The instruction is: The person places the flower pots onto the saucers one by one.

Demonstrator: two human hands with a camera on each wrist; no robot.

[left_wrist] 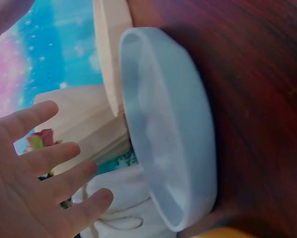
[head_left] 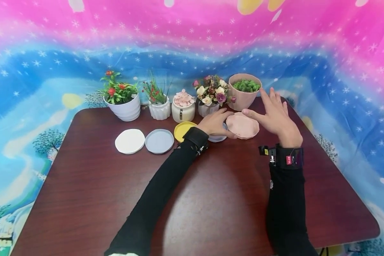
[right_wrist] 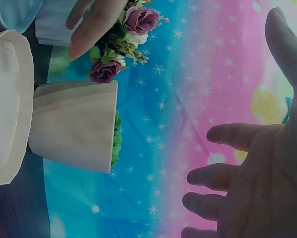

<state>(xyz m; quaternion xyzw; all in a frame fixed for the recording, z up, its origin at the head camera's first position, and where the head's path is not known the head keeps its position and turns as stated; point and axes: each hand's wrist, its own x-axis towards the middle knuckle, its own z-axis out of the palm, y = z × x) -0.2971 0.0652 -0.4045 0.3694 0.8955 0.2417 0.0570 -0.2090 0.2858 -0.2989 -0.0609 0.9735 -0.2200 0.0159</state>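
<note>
My left hand [head_left: 215, 124] hovers over a blue-grey saucer [left_wrist: 198, 119], its fingers spread and holding nothing; in the head view it hides much of that saucer. Just right of it lies a pink saucer [head_left: 242, 126] with a faceted rim. My right hand [head_left: 276, 115] is raised beside the pink saucer, palm inward and fingers extended, with nothing in it. Behind the pink saucer stands a large pink pot [right_wrist: 74, 126] holding green leaves. The flower pot [head_left: 208, 108] with cream and purple roses stands behind my left hand.
Left along the row lie a yellow saucer [head_left: 183, 131], another blue-grey saucer [head_left: 159, 141] and a white saucer [head_left: 129, 141]. Behind them stand a cream jar [head_left: 183, 113], a small white pot [head_left: 160, 109] and a ribbed white pot [head_left: 124, 108]. A patterned cloth [head_left: 185, 53] hangs behind the brown table [head_left: 204, 199].
</note>
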